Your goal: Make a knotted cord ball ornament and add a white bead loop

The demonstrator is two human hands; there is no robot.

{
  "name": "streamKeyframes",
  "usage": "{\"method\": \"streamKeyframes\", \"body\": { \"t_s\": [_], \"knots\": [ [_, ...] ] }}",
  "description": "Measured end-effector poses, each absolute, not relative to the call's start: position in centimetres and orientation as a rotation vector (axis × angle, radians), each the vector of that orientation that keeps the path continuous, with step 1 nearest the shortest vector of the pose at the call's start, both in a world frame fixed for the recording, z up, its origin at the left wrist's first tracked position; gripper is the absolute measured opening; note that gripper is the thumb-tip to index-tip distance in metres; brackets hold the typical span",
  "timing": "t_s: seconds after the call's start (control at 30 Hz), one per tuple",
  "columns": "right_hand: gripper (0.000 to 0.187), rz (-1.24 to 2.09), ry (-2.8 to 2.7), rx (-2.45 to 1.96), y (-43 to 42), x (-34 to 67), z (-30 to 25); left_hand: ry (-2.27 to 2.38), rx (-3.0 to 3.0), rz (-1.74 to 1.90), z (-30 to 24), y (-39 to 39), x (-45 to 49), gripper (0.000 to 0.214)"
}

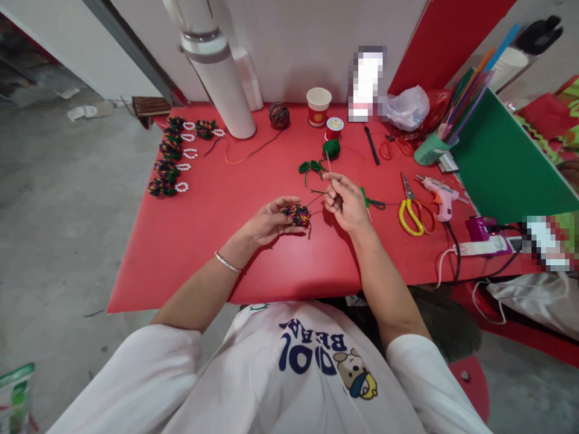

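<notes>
White shirt point(253, 374) foremost, a left hand point(270, 220) clasped a yarn piece point(297, 214), probably light, soft and best held by its edges, over the red bench point(199, 241) while the right hand point(347, 202) pinched a slim tool point(329, 161), beyond them a paper cup point(318, 116), contents unclear, and a green holder point(427, 150) of coloured sticks point(503, 46).
</notes>
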State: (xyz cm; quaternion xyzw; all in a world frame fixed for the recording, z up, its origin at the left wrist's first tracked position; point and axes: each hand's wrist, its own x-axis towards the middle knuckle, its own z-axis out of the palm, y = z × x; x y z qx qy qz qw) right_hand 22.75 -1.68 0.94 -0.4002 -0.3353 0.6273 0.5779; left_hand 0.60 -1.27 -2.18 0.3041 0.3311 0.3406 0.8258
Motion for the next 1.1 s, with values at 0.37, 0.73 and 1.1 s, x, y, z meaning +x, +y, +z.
{"method": "streamKeyframes", "body": {
  "t_s": [0.37,0.73,1.1],
  "knots": [
    [0.029,1.475,-1.065,-1.003,-2.2,22.9,0.2,0.913,1.169,0.957,-2.6,-0.8,0.1,0.053],
    [0.025,1.433,-1.102,-1.134,-1.8,22.7,-0.8,1.003,1.005,1.191,-1.7,-0.4,0.0,0.015],
    [0.023,1.219,-1.504,-1.359,-2.0,22.9,-0.8,1.187,1.023,1.182,-1.2,1.0,-2.1,0.022]
  ]
}}
